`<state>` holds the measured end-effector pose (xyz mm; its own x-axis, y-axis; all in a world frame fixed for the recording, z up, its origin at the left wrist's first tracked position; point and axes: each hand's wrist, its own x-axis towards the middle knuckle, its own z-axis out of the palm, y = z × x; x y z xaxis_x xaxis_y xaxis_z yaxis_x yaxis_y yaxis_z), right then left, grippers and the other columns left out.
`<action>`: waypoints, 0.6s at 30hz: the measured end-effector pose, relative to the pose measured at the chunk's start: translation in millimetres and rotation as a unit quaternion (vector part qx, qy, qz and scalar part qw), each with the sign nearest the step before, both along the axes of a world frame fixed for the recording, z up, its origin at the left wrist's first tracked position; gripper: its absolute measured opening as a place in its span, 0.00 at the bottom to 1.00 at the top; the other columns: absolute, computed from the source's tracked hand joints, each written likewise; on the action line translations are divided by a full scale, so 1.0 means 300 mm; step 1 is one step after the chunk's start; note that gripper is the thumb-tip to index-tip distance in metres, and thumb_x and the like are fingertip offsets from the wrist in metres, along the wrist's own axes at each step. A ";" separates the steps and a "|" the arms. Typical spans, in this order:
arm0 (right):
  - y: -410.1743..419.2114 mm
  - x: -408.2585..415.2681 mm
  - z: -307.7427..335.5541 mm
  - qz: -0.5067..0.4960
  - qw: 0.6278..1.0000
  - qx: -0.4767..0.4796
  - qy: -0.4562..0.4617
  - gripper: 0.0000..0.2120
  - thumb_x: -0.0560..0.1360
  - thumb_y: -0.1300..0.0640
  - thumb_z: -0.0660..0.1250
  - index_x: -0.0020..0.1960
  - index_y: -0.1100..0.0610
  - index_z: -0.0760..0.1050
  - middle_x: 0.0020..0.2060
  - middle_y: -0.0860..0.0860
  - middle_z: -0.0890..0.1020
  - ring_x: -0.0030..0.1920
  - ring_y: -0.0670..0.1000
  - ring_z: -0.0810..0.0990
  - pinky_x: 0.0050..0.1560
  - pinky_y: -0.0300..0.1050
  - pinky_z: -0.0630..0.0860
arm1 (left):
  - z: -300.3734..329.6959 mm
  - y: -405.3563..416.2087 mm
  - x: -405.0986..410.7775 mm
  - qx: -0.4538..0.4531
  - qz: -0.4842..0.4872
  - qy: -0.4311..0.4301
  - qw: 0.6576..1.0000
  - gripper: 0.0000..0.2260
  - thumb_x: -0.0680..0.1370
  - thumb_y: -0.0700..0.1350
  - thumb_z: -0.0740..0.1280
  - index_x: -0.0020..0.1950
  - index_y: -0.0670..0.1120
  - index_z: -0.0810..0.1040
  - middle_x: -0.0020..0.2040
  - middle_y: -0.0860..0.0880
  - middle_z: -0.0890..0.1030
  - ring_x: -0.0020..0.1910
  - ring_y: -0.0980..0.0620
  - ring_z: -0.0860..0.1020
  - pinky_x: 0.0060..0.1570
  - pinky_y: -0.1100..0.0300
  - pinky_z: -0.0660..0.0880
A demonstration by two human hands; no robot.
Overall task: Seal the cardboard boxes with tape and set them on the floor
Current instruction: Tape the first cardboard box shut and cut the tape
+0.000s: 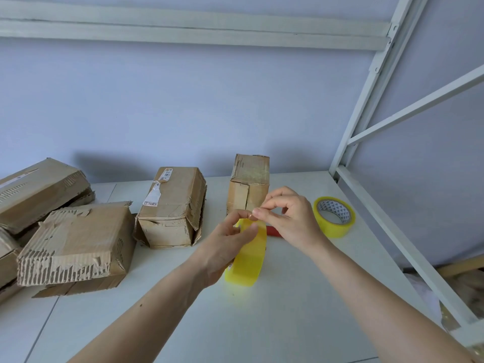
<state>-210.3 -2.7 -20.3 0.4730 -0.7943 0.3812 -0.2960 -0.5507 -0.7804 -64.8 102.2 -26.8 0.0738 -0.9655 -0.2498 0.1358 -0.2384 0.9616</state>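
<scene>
White table against a pale wall: the left hand grips a yellow tape roll near the table's middle, while the right hand's fingers pinch its top edge. Worn cardboard boxes stand along the far edge; a second tape roll lies toward the right edge.

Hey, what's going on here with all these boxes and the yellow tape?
A person is getting tape ready to seal boxes. The left hand holds a yellow tape roll above the white table, and the right hand pinches at its top edge, apparently picking at the loose end. A second tape roll lies flat to the right. Several worn cardboard boxes sit along the back and left. No strip is pulled out yet.
</scene>
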 end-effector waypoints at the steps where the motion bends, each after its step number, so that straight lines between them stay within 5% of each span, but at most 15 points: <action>1: 0.001 -0.006 -0.001 0.004 1.000 -0.019 -0.003 0.03 0.71 0.57 0.78 0.39 0.56 0.86 0.41 0.46 0.80 0.44 0.40 0.78 0.45 0.28 0.67 | 0.008 0.002 -0.009 -0.003 0.004 -0.003 1.000 0.19 0.73 0.62 0.70 0.59 0.55 0.77 0.52 0.43 0.77 0.44 0.40 0.69 0.46 0.46 0.63; 8: 0.020 -0.012 -0.004 -0.007 0.992 -0.122 0.016 0.07 0.74 0.57 0.72 0.39 0.58 0.82 0.43 0.45 0.77 0.49 0.43 0.76 0.50 0.30 0.69 | 0.043 0.005 -0.053 0.006 0.040 -0.024 0.999 0.14 0.81 0.61 0.64 0.57 0.52 0.80 0.46 0.45 0.72 0.42 0.42 0.65 0.42 0.52 0.61; 10: 0.027 -0.021 -0.007 -0.037 0.994 -0.106 -0.002 0.08 0.74 0.55 0.72 0.37 0.56 0.80 0.42 0.44 0.77 0.48 0.42 0.77 0.48 0.28 0.68 | 0.038 0.017 -0.050 0.004 0.017 -0.075 0.997 0.12 0.79 0.57 0.68 0.62 0.57 0.77 0.50 0.44 0.77 0.39 0.43 0.76 0.42 0.57 0.70; 12: 0.037 -0.035 -0.012 -0.064 0.995 -0.079 -0.010 0.10 0.74 0.57 0.73 0.35 0.54 0.77 0.41 0.45 0.77 0.46 0.40 0.76 0.43 0.26 0.67 | 0.043 0.024 -0.045 0.027 -0.007 -0.090 0.996 0.29 0.74 0.53 0.77 0.71 0.59 0.68 0.57 0.46 0.79 0.46 0.48 0.84 0.47 0.60 0.77; 14: 0.030 -0.050 -0.024 -0.094 0.995 -0.024 -0.020 0.12 0.73 0.62 0.74 0.34 0.58 0.75 0.40 0.50 0.77 0.43 0.41 0.76 0.39 0.27 0.68 | 0.056 0.019 -0.038 0.060 -0.028 -0.111 0.992 0.44 0.67 0.57 0.81 0.77 0.60 0.60 0.60 0.47 0.78 0.55 0.49 0.82 0.54 0.58 0.77; 18: -0.031 -0.103 -0.098 -0.190 0.975 0.116 -0.012 0.17 0.72 0.62 0.73 0.29 0.63 0.69 0.30 0.53 0.72 0.34 0.52 0.71 0.37 0.45 0.66 | 0.097 0.008 -0.038 0.067 -0.062 -0.224 0.970 0.47 0.68 0.57 0.80 0.79 0.60 0.56 0.66 0.48 0.73 0.64 0.49 0.73 0.65 0.56 0.72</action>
